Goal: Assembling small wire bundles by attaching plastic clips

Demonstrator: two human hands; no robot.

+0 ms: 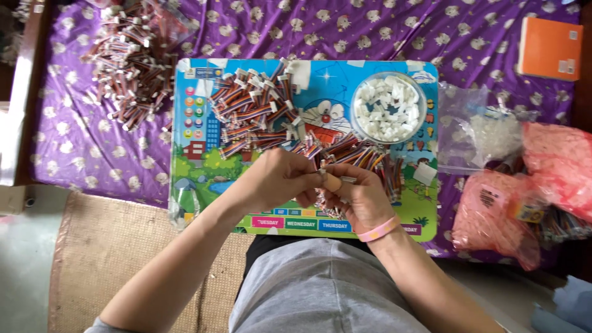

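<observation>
Hands: left hand (280,179) and right hand (357,197) were closed together on a ribbon cable (327,179) at frame centre.
Progress: finished cables (129,61) were heaped upper left; many loose cables (259,111) remained on the cartoon board (191,166).
Materials: white plastic connectors (388,108) were kept in a round clear tub.
</observation>
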